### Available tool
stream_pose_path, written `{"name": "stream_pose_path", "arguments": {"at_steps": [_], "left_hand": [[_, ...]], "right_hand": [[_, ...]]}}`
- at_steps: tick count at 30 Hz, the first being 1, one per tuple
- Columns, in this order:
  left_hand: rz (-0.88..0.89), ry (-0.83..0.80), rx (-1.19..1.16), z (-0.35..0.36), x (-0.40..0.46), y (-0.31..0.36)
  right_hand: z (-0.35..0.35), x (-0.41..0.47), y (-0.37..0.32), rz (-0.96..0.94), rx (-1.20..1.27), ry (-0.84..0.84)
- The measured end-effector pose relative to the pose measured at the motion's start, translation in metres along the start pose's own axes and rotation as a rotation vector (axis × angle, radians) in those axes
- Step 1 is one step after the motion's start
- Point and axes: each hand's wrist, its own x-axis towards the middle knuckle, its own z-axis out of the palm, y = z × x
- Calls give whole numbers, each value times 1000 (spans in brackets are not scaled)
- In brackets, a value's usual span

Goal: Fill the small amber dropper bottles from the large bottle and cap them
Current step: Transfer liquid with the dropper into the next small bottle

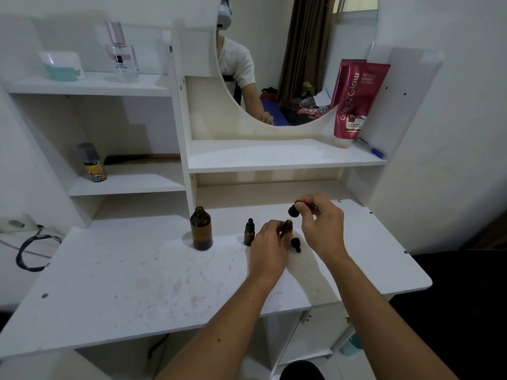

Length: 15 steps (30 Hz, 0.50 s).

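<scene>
Left hand grips 1 small amber bottle on the white desk, fingers curled round its body; only neck and open mouth show above the fingers. Bottle stands upright, long axis vertical, mouth up. Right hand is raised just right of and above that mouth, thumb and forefinger pinching a black dropper cap; cap is tilted, apart from the bottle. A 2nd dropper cap lies on its side on the desk between the 2 hands, just right of the held bottle. A capped small bottle stands upright, just left of the left hand. The large amber bottle stands upright further left, mouth open, no cap on it.

Desk surface is white with faint pink smudges. White shelves behind; round mirror above; red tube on the shelf at right.
</scene>
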Motion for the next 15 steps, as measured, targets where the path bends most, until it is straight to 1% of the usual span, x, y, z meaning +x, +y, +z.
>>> {"name": "stream_pose_path", "arguments": {"at_steps": [7,11,15], "left_hand": [[1,-5,5,-4,-2,3],[-9,-18,-1,-9,-8,8],[-38,-36,-57,-19,-18,8]], "right_hand": [[-3,-5,-3,46,50,-19],[-15,-3,-15,80,108,18],[-24,-1,-34,53,151,56]]}}
